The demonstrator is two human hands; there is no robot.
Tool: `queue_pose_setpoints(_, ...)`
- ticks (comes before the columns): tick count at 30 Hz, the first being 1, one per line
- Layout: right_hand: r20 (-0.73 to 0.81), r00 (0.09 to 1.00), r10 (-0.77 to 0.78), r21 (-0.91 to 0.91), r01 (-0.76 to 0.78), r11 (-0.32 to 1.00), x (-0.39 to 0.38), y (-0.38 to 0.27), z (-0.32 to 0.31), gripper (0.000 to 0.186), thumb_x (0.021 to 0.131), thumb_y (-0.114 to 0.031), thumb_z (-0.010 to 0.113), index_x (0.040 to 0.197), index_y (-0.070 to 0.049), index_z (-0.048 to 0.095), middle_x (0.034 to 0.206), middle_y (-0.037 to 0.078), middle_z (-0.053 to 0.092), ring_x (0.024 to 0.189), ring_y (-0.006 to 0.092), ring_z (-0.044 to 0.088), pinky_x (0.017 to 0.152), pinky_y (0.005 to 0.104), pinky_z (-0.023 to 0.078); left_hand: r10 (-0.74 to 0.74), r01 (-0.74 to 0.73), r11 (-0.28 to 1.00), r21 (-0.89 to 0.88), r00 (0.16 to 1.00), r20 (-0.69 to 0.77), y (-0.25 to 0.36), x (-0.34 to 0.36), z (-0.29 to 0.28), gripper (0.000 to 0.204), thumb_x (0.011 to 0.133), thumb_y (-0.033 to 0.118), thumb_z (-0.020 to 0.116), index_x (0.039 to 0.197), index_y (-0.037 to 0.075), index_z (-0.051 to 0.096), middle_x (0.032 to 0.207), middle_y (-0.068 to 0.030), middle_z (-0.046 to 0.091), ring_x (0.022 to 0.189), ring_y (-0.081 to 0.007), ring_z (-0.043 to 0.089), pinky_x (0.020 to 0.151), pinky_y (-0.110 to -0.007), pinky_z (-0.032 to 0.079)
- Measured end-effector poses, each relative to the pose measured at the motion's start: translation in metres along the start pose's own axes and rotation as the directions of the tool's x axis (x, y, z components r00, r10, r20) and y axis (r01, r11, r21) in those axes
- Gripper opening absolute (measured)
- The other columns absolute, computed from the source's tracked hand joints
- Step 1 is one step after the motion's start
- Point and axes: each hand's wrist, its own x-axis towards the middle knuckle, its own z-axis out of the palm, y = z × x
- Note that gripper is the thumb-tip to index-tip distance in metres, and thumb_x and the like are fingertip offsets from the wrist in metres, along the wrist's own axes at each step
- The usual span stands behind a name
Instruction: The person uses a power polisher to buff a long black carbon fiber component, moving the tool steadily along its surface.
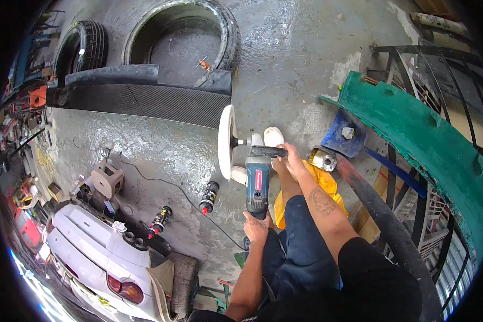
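A blue and grey electric polisher [258,182] is held up in front of me, its round white polishing pad [227,142] turned on edge toward the left. My left hand [256,227] wraps around the rear grip of the body. Around the black side handle near the tool's head, the fingers of my right hand [292,159] are closed. Just beyond the pad lies a long dark panel with a carbon weave [150,104]; I cannot tell whether the pad touches it. Two dark bottles with red caps, one nearer the polisher [209,197] and another farther left [160,220], are on the floor.
Tyres [228,32] lie behind the panel. A power cord [166,182] crosses the floor. At left is a white car [99,239]. A yellow cloth [322,180], metal can [323,159], blue dustpan [341,137] and green bumper-like part [408,121] are at right.
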Motion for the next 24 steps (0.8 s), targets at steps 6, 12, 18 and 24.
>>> queue_pose_setpoints(6, -0.040, 0.999, -0.018, 0.047, 0.019, 0.999, 0.020, -0.028, 0.018, 0.030, 0.090, -0.026, 0.050, 0.078, -0.002, 0.063, 0.071, 0.004, 0.058, 0.064, 0.0130, 0.053, 0.061, 0.0282, 0.040, 0.025, -0.025, 1.000, 0.007, 1.000, -0.013, 0.017, 0.020, 0.000, 0.053, 0.073, 0.032, 0.075, 0.093, -0.002, 0.040, 0.072, -0.0303, 0.061, 0.074, -0.0488, 0.062, 0.066, -0.053, 0.050)
queue_pose_setpoints(12, 0.101, 0.993, -0.069, 0.011, 0.068, 0.998, 0.038, -0.054, 0.010, 0.029, 0.091, -0.023, 0.048, 0.091, 0.003, 0.062, 0.079, 0.008, 0.061, 0.064, 0.0163, 0.056, 0.060, 0.0292, 0.044, -0.011, 0.011, 0.999, 0.034, 1.000, -0.011, 0.046, 0.035, 0.001, 0.053, 0.068, 0.026, 0.076, 0.094, -0.002, 0.039, 0.072, -0.0300, 0.061, 0.074, -0.0487, 0.062, 0.066, -0.053, 0.050)
queue_pose_setpoints(18, 0.069, 0.992, -0.108, -0.044, 0.111, 0.993, 0.042, -0.063, 0.021, 0.037, 0.090, -0.030, 0.047, 0.073, -0.002, 0.062, 0.066, 0.007, 0.059, 0.059, 0.0152, 0.052, 0.061, 0.0290, 0.039, 0.034, -0.033, 0.998, 0.063, 0.999, -0.025, 0.044, 0.045, 0.006, 0.055, 0.068, 0.027, 0.077, 0.095, -0.002, 0.039, 0.073, -0.0298, 0.062, 0.074, -0.0487, 0.062, 0.068, -0.052, 0.050)
queue_pose_setpoints(24, 0.070, 0.989, -0.134, -0.104, 0.141, 0.985, 0.053, -0.053, 0.004, 0.038, 0.090, -0.032, 0.047, 0.068, -0.004, 0.061, 0.060, 0.005, 0.057, 0.056, 0.0143, 0.051, 0.060, 0.0284, 0.038, 0.095, -0.094, 0.995, 0.047, 0.995, -0.019, 0.042, 0.044, 0.014, 0.057, 0.067, 0.029, 0.078, 0.095, -0.002, 0.039, 0.073, -0.0306, 0.061, 0.074, -0.0486, 0.062, 0.068, -0.052, 0.050)
